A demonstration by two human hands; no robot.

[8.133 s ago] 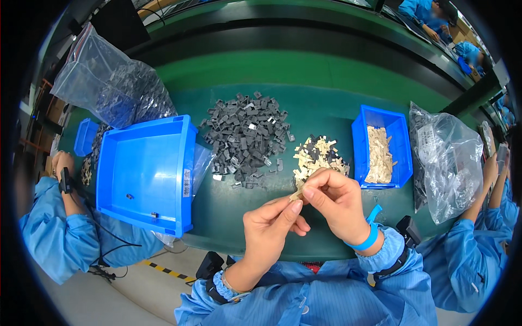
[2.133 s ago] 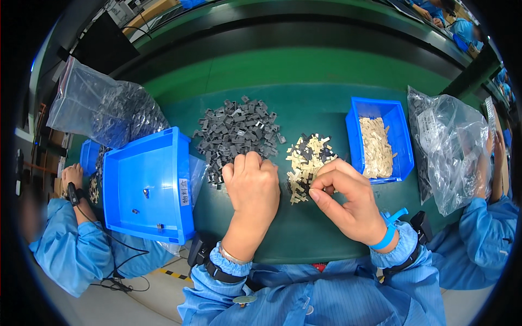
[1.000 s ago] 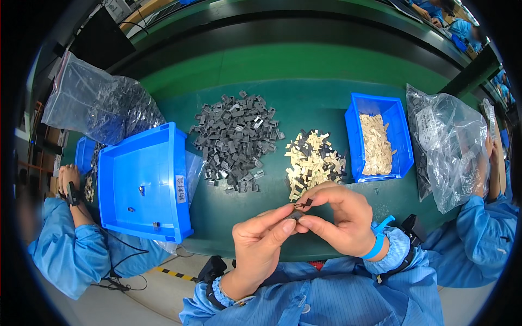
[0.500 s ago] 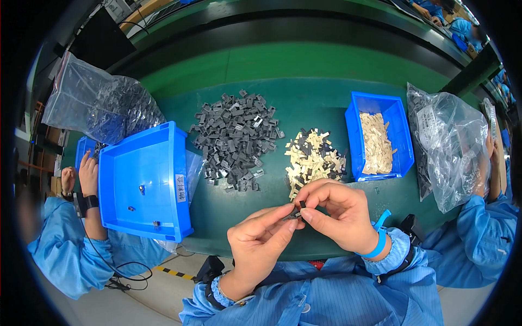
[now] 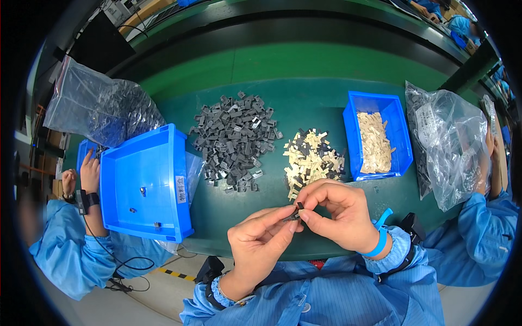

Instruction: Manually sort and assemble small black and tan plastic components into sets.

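Observation:
My left hand (image 5: pixel 254 238) pinches a small dark grey plastic part (image 5: pixel 293 215) between thumb and fingertips. Closed against it from the right, my right hand (image 5: pixel 341 213) holds a small black-and-cream piece (image 5: pixel 300 206) at the grey part's upper end. The fingertips hide much of both, so I cannot tell whether the piece sits inside the part. Just beyond my hands lies a loose heap of cream and black pieces (image 5: pixel 312 163). Farther left is a larger heap of dark grey, box-like plastic parts (image 5: pixel 235 138).
A shallow blue bin (image 5: pixel 183 163) at the left holds three small parts. At the right, a blue bin (image 5: pixel 403 136) contains cream pieces. Clear plastic bags (image 5: pixel 451 146) (image 5: pixel 81 103) flank the green table (image 5: pixel 326 89). Co-workers' hands (image 5: pixel 89 174) show at both sides.
Both hands keep nearly the same place and grip. The small black-and-cream piece has shifted very slightly left and down against the grey part.

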